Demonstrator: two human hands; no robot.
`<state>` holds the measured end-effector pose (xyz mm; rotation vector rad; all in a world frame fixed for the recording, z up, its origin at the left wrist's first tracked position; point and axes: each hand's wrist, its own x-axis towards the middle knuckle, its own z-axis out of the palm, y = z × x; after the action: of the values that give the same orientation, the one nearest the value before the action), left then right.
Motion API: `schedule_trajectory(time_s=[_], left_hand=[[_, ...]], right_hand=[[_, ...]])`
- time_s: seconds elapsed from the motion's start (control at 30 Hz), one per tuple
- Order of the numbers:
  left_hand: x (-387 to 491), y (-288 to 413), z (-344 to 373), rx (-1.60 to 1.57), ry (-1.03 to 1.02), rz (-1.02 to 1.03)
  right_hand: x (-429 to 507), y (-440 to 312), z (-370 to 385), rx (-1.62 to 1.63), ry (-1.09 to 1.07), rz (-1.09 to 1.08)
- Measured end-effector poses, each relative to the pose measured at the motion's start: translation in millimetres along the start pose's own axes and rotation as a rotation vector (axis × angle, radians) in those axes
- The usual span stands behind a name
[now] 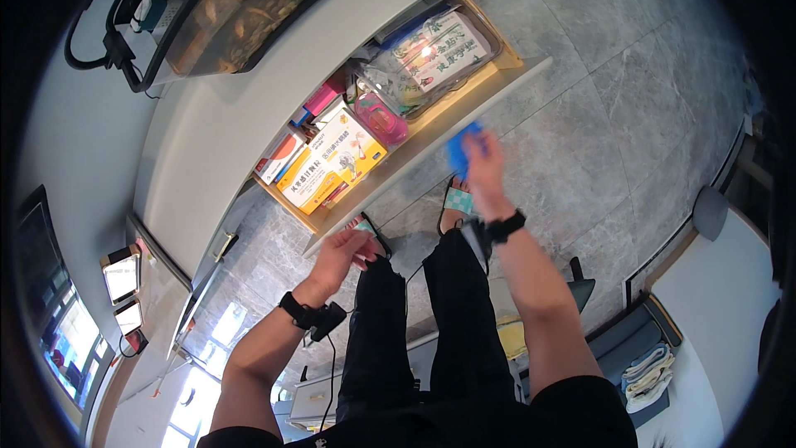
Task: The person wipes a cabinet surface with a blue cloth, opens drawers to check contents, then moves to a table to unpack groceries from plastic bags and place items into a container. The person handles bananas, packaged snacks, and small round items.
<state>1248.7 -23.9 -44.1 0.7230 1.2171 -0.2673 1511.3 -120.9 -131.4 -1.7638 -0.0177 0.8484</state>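
Note:
My right hand (pixel 487 165) is shut on a blue item (pixel 461 149), possibly a cloth, blurred by motion, just outside the front panel of a pulled-out drawer (pixel 522 74). Near the drawer's left front corner, my left hand (pixel 342 255) hangs above my knee, its fingers loosely curled and no object visible in it. Inside the drawer lie yellow-and-white printed boxes (pixel 333 162), a pink plastic case (pixel 380 118) and a magenta box (pixel 323 98). A clear plastic container (pixel 491 40) at the right end holds printed white packages (pixel 448 53).
A fish tank (pixel 249 18) stands on the white cabinet top (pixel 211 115) above the drawer. Two phone-like devices (pixel 122 277) are at the left. My slippered feet (pixel 459 202) rest on grey tile floor (pixel 578 155). Folded cloths (pixel 648 376) lie at lower right.

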Motion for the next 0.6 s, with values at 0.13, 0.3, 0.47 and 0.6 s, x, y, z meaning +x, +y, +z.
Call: schedule_trajectory(time_s=[0.13,0.3,0.47,0.6], left_hand=[[18,-16,-4,-0.594,-0.131,-0.237],[42,-37,-21,-0.932,0.025,-0.228],[47,-45,-26,-0.927,-0.073,-0.181],[46,-43,-29,-0.887,-0.088,-0.203]], right_hand=[[-41,14,-1,0.021,-0.107,0.196],[30,-36,-39,0.228,0.326,-0.077],[113,-78,-38,-0.381,0.362,-0.734],[102,-66,-13,-0.881,0.472,-0.92]])
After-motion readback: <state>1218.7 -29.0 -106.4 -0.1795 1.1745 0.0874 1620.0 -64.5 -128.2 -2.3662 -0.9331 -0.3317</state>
